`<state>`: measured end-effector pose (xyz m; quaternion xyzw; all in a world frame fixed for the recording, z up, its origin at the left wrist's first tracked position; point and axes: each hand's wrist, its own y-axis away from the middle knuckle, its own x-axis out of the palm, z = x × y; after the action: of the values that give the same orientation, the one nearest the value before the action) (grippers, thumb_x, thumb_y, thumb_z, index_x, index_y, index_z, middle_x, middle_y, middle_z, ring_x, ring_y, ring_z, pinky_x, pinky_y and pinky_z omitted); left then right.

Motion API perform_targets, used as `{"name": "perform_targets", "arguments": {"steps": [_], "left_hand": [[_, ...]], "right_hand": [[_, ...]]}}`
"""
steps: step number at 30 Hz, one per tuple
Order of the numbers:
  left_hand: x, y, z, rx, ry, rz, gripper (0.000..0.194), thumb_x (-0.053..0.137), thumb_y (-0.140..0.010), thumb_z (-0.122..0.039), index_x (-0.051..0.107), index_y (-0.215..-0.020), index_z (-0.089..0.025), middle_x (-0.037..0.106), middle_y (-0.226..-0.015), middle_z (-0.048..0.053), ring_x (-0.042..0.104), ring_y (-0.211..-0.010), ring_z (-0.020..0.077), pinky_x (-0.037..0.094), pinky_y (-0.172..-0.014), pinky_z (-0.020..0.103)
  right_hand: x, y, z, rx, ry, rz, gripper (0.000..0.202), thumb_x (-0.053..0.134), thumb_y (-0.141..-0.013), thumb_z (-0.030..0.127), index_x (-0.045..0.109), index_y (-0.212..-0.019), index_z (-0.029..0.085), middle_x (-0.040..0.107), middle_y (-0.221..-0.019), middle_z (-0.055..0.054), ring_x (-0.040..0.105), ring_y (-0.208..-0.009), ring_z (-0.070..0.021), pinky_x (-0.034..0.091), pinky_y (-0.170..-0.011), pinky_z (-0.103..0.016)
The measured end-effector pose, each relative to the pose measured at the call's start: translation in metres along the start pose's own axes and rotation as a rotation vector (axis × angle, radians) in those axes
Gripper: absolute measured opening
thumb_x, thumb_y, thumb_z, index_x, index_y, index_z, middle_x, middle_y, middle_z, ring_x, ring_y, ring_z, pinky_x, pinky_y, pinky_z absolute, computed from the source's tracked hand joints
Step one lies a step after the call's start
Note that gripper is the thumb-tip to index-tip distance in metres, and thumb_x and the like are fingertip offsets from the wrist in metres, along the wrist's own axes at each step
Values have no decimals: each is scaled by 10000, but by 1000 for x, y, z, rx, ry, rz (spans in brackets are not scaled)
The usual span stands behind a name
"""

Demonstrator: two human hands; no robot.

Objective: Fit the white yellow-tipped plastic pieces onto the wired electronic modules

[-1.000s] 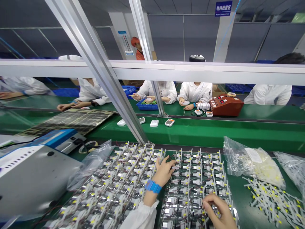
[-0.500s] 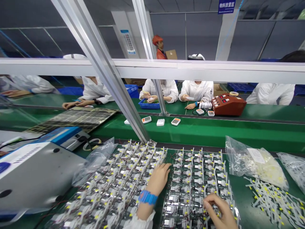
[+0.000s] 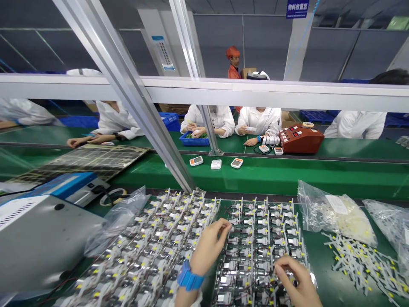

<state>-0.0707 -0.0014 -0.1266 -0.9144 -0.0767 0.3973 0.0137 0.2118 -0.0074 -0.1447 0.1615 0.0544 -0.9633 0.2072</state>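
My left hand (image 3: 209, 245), with a blue wristband (image 3: 191, 276), is over the left edge of the right tray (image 3: 214, 273). Its thumb and forefinger are pinched together by the small grey-white parts there; what lies between them is too small to make out. Lower down over the same tray, my right hand (image 3: 298, 279) has thumb and forefinger drawn together beside a white strip; any thing in the pinch is hidden. Rows of small parts with white, yellow-marked strips fill this clear tray and the left tray (image 3: 143, 247).
Loose white strips with yellow bits (image 3: 361, 264) lie at right, below a plastic bag (image 3: 335, 213). A grey and blue machine (image 3: 47, 238) stands at left. A metal post (image 3: 128, 94) slants ahead. Co-workers in white (image 3: 258, 123) sit beyond the green belt (image 3: 275, 170).
My left hand has turned and its fingers have closed into a pinch by the right tray's edge. My right hand stays nearly in place. The view has shifted slightly to the right.
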Motion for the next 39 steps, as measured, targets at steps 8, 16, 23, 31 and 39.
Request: {"name": "perform_targets", "arguments": {"steps": [8, 16, 23, 31, 39], "left_hand": [[-4, 22, -61, -66, 571, 99, 220, 581, -882, -395, 626, -804, -194, 691, -776, 27, 658, -763, 188, 499, -696, 246], [14, 22, -72, -120, 821, 146, 267, 652, -830, -442, 633, -828, -176, 708, -804, 55, 672, -783, 192, 540, -746, 278], [34, 22, -59, -93, 823, 82, 432, 571, -852, -559, 588, -1055, -178, 625, -864, 42, 589, -617, 130, 520, -619, 266], [73, 40, -61, -118, 749, 201, 391, 597, -847, -507, 685, -1064, -193, 678, -1031, 102, 641, -912, 217, 528, -806, 312], [82, 40, -63, -101, 694, 193, 429, 534, -875, -550, 727, -1037, -203, 715, -1003, 100, 639, -774, 204, 543, -716, 311]], "right_hand": [[24, -2, 9, -15, -45, -54, 310, 532, -913, 487, 630, -1095, 256, 656, -985, -60, 627, -846, -212, 481, -807, -310], [37, -6, 0, 176, -467, 119, 446, 563, -873, 593, 582, -1110, 216, 714, -999, -93, 672, -947, -239, 496, -874, -370], [31, -8, 4, 183, -605, 146, 457, 574, -855, 620, 615, -1040, 204, 716, -872, -58, 664, -712, -177, 493, -660, -295], [27, -4, 5, -1, -176, -76, 266, 621, -882, 418, 652, -1060, 224, 659, -939, -52, 619, -772, -188, 501, -752, -308], [12, 4, 12, -128, 51, -45, 177, 551, -928, 229, 629, -1086, 243, 624, -951, -40, 612, -834, -183, 495, -799, -288]]}}
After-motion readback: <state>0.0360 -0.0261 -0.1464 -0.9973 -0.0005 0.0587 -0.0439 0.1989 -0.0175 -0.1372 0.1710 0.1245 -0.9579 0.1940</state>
